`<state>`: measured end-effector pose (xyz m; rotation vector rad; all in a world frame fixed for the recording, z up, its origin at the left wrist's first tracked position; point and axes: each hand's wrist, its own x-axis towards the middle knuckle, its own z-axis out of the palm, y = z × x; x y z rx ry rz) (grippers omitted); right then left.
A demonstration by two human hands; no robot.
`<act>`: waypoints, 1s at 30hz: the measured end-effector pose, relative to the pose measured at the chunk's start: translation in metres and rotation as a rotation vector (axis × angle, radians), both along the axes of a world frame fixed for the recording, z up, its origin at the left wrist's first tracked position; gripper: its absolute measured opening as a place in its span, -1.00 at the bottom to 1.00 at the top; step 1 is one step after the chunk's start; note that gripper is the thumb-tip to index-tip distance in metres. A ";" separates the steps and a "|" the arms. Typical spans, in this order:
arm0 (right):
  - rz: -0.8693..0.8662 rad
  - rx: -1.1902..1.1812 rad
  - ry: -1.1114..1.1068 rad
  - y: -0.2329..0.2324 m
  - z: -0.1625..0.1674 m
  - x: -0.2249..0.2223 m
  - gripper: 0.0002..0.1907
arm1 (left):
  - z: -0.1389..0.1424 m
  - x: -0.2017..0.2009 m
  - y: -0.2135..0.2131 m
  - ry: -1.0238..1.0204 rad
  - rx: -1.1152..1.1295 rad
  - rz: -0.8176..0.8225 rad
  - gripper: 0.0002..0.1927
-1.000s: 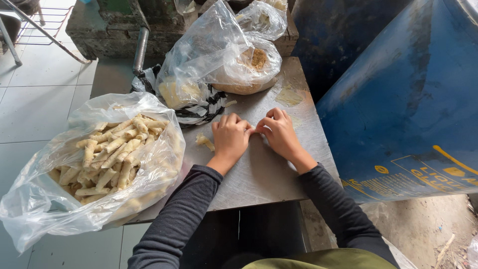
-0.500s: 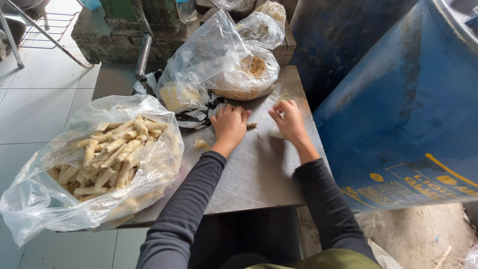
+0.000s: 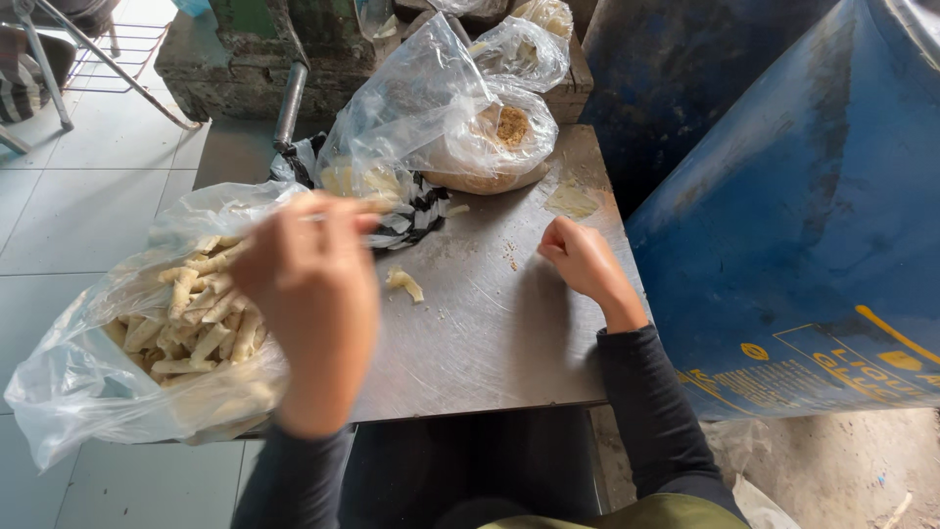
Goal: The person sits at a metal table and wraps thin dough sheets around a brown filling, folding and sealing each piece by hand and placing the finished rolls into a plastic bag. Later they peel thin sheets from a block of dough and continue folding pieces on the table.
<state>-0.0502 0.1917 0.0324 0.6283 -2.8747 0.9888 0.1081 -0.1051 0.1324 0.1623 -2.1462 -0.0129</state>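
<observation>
soft even daylight, faint shadows; left hand [image 3: 311, 304] motion-blurred, edges slightly bowed.

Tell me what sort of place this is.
Probably a small, informal food-preparation spot, perhaps a semi-outdoor work area. A metal table holds a clear plastic bag of pale rolled snacks and more bags of ingredients, a large blue drum stands close by, and the floor is tiled.

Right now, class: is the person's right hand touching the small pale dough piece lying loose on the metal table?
Apart. The head view shows the right hand closed on the metal table, with bare tabletop between it and the dough piece.
</observation>
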 end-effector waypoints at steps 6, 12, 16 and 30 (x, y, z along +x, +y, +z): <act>0.189 0.009 -0.166 -0.021 0.001 0.008 -0.79 | 0.038 0.071 -0.069 -0.141 -0.028 0.343 -0.87; 0.174 0.039 -0.082 -0.028 0.001 0.008 -0.78 | 0.038 0.096 -0.085 -0.249 0.118 0.416 -0.82; 0.177 0.052 -0.084 -0.026 0.001 0.008 -0.79 | 0.042 0.105 -0.076 -0.387 0.036 0.383 -0.78; 0.064 -0.313 0.408 -0.036 0.036 -0.006 -0.91 | 0.055 0.140 -0.068 -0.122 0.242 0.296 -0.74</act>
